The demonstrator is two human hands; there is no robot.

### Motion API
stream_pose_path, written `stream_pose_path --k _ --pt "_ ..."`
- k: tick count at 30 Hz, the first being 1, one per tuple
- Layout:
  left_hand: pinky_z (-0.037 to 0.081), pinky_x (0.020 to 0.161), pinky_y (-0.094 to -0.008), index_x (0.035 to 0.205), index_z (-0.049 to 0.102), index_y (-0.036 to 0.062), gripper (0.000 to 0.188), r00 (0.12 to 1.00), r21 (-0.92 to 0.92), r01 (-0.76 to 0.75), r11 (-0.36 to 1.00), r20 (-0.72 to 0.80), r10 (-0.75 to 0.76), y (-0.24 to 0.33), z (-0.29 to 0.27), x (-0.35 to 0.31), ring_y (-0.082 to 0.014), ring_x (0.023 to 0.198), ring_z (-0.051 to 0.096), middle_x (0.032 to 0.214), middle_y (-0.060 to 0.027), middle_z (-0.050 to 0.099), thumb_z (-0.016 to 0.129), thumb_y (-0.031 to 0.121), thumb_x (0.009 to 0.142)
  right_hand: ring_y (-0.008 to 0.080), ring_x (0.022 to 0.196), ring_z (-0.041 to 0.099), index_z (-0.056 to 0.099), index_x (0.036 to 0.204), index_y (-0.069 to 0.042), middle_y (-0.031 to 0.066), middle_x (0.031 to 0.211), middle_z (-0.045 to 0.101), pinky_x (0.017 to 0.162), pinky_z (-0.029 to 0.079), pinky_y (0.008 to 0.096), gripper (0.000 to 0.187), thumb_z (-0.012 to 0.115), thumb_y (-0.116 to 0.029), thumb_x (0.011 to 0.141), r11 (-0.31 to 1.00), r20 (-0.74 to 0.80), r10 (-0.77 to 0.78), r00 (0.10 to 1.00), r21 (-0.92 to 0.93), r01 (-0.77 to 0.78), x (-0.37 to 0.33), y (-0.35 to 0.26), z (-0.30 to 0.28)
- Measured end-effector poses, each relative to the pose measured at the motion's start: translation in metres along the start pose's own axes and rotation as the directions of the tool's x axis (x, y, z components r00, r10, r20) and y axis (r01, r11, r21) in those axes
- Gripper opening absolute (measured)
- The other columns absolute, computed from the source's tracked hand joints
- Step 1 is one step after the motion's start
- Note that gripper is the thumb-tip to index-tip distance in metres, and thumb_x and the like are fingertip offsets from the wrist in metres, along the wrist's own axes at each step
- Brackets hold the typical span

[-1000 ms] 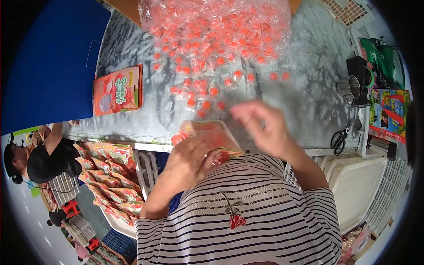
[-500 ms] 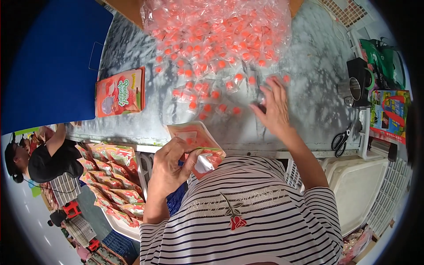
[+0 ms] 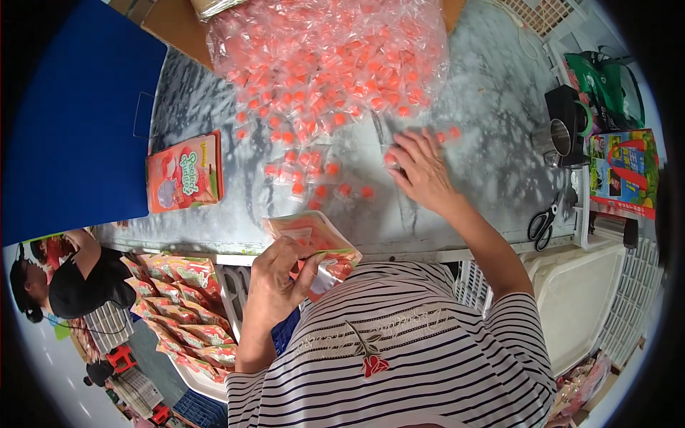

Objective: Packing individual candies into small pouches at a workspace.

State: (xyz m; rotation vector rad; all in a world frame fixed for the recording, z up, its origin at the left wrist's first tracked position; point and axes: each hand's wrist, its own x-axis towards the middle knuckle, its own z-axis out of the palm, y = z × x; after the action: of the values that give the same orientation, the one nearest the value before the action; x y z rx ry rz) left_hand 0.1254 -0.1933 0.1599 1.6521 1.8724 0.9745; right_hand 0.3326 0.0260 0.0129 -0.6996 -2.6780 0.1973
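Observation:
My left hand (image 3: 277, 274) is closed on a pink printed pouch (image 3: 341, 251), held tilted at the table's near edge in front of my shirt. The pouch's mouth gapes, and a clear-wrapped piece shows inside it. To the right, my right hand (image 3: 426, 175) is low over the table, fingers apart and slightly curled. A wrapped orange-red candy (image 3: 390, 158) lies between its thumb and forefinger. Two more wrapped candies (image 3: 448, 134) sit just beyond its fingertips. Several loose wrapped candies (image 3: 307, 165) are scattered left of that hand, in front of a large heap (image 3: 335, 68) in clear plastic.
A stack of flat pink pouches (image 3: 185, 175) lies at the left, beside a blue panel (image 3: 71, 114). Filled pouches (image 3: 185, 307) stand in rows in a tray below. Black scissors (image 3: 544, 227) and a metal cup (image 3: 551, 139) are at the right. Another person (image 3: 78, 278) works at far left.
My right hand has shifted slightly left, and a candy now shows between its thumb and forefinger. My left hand keeps hold of the pouch. The whole view has shifted a little.

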Motion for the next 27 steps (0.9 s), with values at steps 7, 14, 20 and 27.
stream_pose_path --k 7,14,20,27 --pt "0.049 0.054 -0.0319 0.091 0.065 -0.0003 0.014 0.998 0.021 0.028 0.999 0.057 -0.029 -0.002 0.003 0.006 -0.0242 0.065 0.061 0.081 -0.0117 0.061 0.072 0.001 0.078 0.0435 0.131 0.031 0.046 0.135 -0.003 0.0242 0.141 0.037 0.11 0.024 0.0516 0.079 0.077 -0.042 0.074 0.883 -0.262 0.468 0.844 0.111 -0.455 -0.017 0.045 -0.018" --pt "0.05 0.058 -0.0348 0.09 0.065 0.0002 0.015 0.998 0.011 0.045 0.999 0.04 -0.046 -0.001 0.01 0.003 -0.0273 0.068 0.062 0.081 -0.0119 0.062 0.073 0.002 0.078 0.0445 0.132 0.029 0.053 0.131 -0.01 0.0227 0.141 0.036 0.109 0.024 0.055 0.071 0.075 -0.046 0.074 0.95 -0.135 0.312 0.94 0.066 -0.306 0.01 -0.003 -0.005" --pt "0.051 0.06 -0.0356 0.087 0.065 -0.0001 0.013 0.998 0.013 0.026 1.0 0.059 -0.027 0.0 0.009 0.004 -0.0288 0.07 0.063 0.082 -0.0123 0.063 0.073 0.002 0.077 0.0413 0.128 0.034 0.064 0.115 -0.011 0.0172 0.136 0.04 0.107 0.027 0.0551 0.041 0.071 -0.032 0.08 0.972 -0.148 0.232 0.961 0.076 -0.223 0.018 -0.017 0.012" --pt "0.053 0.064 -0.0378 0.088 0.064 -0.0017 0.016 0.998 0.038 -0.006 0.999 0.069 0.004 -0.007 0.009 0.003 -0.0333 0.077 0.066 0.093 -0.0179 0.065 0.073 0.006 0.077 0.0332 0.106 0.05 0.065 0.109 -0.01 0.014 0.117 0.051 0.09 0.045 0.0419 0.034 0.071 -0.024 0.079 0.954 -0.13 0.277 0.952 0.155 -0.257 0.01 -0.02 0.016"
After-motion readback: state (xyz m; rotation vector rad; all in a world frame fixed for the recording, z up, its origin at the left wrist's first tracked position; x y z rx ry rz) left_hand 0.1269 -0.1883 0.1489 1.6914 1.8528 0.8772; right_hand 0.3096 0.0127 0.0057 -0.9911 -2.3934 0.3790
